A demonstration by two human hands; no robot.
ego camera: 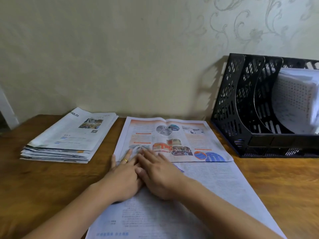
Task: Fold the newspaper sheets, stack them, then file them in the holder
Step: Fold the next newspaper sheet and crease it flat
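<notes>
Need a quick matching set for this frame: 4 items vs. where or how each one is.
Items:
1. folded newspaper stack
2. black holder
3. open newspaper sheet
4. gold ring

Place or state:
A. on a left-hand finger
B. right side of the table, against the wall, white papers in one slot
C. left side of the table, untouched
D. middle of the table, both hands pressing flat on it

Pairs: 1-C, 2-B, 3-D, 4-A

left hand (123, 176) flat, right hand (158, 175) overlapping
</notes>
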